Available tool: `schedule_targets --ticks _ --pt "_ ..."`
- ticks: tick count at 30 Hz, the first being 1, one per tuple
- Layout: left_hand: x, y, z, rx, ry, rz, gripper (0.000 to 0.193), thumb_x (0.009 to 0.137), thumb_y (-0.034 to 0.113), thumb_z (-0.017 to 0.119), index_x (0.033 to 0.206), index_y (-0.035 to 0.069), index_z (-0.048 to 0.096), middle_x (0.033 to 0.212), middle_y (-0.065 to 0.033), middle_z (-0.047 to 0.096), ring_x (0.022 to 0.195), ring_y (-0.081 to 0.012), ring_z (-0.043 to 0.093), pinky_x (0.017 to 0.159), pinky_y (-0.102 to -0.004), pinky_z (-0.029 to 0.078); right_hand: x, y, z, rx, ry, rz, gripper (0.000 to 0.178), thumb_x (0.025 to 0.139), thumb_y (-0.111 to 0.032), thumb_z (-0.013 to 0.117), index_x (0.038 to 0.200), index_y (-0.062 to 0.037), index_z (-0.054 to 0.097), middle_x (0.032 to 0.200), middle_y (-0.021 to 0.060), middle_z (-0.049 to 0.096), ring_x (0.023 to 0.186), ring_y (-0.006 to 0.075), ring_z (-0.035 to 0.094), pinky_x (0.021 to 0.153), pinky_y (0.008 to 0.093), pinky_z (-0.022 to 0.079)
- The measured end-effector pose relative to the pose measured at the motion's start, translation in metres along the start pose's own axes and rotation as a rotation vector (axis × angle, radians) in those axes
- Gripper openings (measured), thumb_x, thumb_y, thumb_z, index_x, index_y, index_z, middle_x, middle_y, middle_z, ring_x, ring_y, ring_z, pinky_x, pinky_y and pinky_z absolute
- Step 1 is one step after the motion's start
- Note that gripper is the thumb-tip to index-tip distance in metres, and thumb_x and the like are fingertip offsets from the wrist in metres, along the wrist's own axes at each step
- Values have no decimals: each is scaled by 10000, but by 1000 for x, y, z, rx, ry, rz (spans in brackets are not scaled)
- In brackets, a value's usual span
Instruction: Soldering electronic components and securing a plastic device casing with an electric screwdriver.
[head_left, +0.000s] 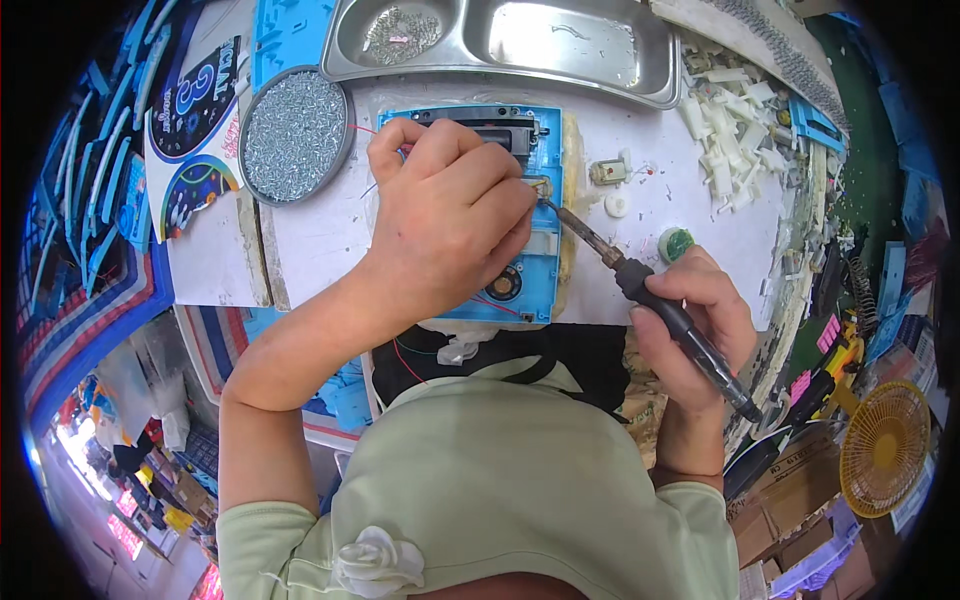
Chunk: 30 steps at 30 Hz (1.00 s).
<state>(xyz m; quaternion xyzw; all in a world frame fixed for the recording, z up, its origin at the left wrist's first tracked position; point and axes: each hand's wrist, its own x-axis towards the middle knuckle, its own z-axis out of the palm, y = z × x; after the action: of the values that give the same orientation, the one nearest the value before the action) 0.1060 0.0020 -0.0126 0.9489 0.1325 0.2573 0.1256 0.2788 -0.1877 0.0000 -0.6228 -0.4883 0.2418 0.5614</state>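
The head view shows me what I take to be a soldering step at a blue plastic housing (539, 275), which lies open at the middle of the white work surface, on a yellowish pad (569, 205). The right hand (705, 325) has a soldering iron (672, 308) gripped like a pen, its tip just beside the left fingertips; I cannot tell whether it touches metal. The left hand (445, 210) is bunched narrow over the housing; whatever it pinches is hidden from me. I judge the next move calls for a steady tip and left fingers kept off the hot shaft.

On the far left, a round grey dish (350, 130) brims with glinting screws (297, 135). The smooth steel tray (468, 62) on the far side has rounded compartments. Angular, matte white plastic parts (735, 135) heap on the far right, beyond a small boxy motor (607, 172).
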Motion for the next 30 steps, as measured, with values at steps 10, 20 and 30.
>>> schedule_targets --ticks 10,20,30 --pt "0 2 0 24 -24 -7 242 622 98 795 816 161 664 852 39 608 874 -199 568 865 -430 310 5 0 2 -268 -97 -303 389 618 53 798 967 -67 674 676 40 560 576 231 499 527 324 382" --pt "0 1 3 39 6 11 235 615 94 789 791 161 649 832 40 592 854 -195 564 855 -427 312 4 -5 -2 -237 -64 -263 397 620 59 796 975 -71 674 668 42 558 572 223 505 528 320 385" --pt "0 1 2 42 -1 7 235 618 100 794 793 160 649 834 40 594 852 -194 566 854 -423 310 3 -2 -1 -252 -68 -269 394 628 30 809 984 -76 677 670 38 566 571 225 513 524 323 394"
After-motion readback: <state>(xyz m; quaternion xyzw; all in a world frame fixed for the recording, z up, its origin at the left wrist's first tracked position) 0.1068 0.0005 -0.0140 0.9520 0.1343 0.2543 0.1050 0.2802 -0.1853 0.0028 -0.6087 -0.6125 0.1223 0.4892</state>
